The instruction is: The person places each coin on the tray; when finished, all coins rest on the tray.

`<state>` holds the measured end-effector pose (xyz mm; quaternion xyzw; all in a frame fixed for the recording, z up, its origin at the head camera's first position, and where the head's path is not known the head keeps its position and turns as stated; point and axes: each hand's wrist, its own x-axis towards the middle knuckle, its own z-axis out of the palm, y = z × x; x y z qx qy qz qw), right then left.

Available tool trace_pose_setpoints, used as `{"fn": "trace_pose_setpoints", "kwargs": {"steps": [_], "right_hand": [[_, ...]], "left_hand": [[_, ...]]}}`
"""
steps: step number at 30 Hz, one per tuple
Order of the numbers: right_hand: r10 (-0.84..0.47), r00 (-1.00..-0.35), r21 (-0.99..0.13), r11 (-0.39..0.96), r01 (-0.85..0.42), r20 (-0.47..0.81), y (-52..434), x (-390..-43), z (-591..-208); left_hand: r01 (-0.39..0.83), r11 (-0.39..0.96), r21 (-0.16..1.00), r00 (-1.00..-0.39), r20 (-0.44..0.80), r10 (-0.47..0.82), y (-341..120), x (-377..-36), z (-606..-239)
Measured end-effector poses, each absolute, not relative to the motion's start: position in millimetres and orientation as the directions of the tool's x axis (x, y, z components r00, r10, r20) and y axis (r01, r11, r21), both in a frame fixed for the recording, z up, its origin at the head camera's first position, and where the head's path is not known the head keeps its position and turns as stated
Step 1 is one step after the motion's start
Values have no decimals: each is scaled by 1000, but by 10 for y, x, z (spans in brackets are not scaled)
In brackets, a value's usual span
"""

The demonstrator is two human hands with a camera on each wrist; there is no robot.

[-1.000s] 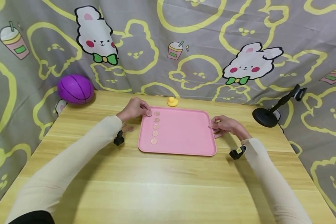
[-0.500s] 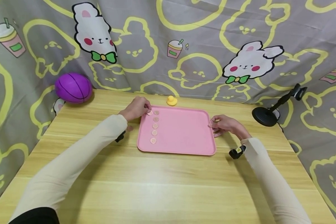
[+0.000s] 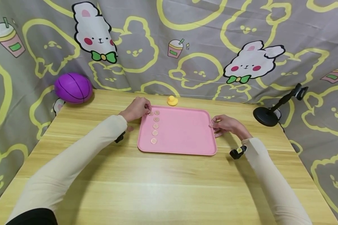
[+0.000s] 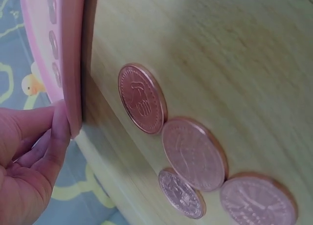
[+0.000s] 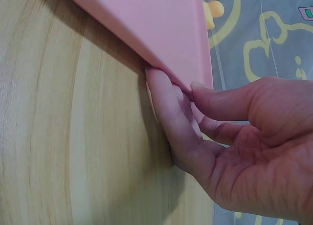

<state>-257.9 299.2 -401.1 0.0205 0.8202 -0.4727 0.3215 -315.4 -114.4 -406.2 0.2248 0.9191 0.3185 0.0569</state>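
A pink tray (image 3: 183, 131) lies on the wooden table. Along its left side runs a column of several copper-coloured coins (image 3: 156, 126). At the tray's far left corner my left hand (image 3: 136, 109) pinches another coin (image 3: 151, 113) against the tray floor, beside the column's top coin. In the left wrist view the thumb and fingertips (image 4: 58, 110) are right at the rim, which hides the held coin. My right hand (image 3: 225, 124) grips the tray's right rim, thumb (image 5: 220, 100) on top and fingers below the edge.
Several more coins (image 4: 193, 154) lie on the table left of the tray, mostly hidden by the left arm in the head view. A yellow rubber duck (image 3: 172, 100) sits behind the tray. A purple ball (image 3: 73, 88) stands back left, a black stand (image 3: 266, 116) back right.
My left hand has moved slightly right, bringing its coin closer to the column and lower onto the tray. The right hand keeps its grip on the rim. The view has shifted slightly.
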Motion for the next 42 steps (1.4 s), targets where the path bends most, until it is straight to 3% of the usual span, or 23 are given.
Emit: {"fn": "trace_pose_setpoints", "kwargs": {"steps": [18, 28, 35, 42], "right_hand": [[-298, -780, -776, 526, 346, -550, 3002, -2605, -3997], [-283, -785, -766, 546, 341, -551, 3004, -2589, -3988], [-284, -786, -765, 550, 335, -549, 2982, -2601, -3996], [-271, -781, -760, 541, 359, -562, 2986, -2589, -4009]], "left_hand": [[420, 711, 564, -862, 3, 507, -1145, -3157, -4073], [467, 742, 482, -851, 15, 525, -1097, -3158, -4062], [409, 725, 554, -878, 22, 478, -1153, -3127, -4036], [410, 694, 591, -895, 115, 431, -1369, -3086, -3972]]}}
